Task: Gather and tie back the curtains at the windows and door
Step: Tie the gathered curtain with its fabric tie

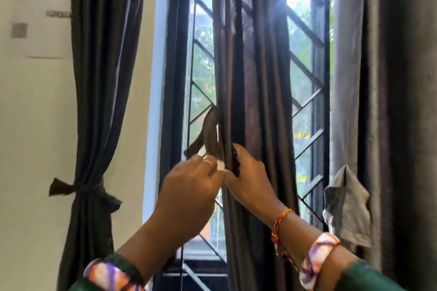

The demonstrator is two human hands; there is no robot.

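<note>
- a pale wall fills the left side, with blurred printed sheets stuck high on it; their text cannot be read.
- a tall window with a dark frame and a slanted metal grille stands in the middle, bright daylight and green foliage behind it.
- the left curtain, dark and heavy, hangs against the wall and is already cinched at its waist by a dark tie knotted around it.
- a grey curtain hangs along the right edge, with a crumpled grey fold sticking out near the window frame.
- the middle curtain, dark brown, hangs gathered into a narrow column in front of the grille.
- a dark fabric strap loops out from the left side of that column, just above the hands.
- the left hand is raised to the column's left edge, fingertips pinching the lower end of the strap; a ring shows on one finger.
- the right hand is pressed against the front of the column, fingers closed on a fold of dark cloth; whether that is the strap's other end or the curtain itself cannot be told.
- the two hands nearly touch, side by side.
- both wrists wear patterned cloth bands, and the right wrist also carries a red and yellow thread.
</note>
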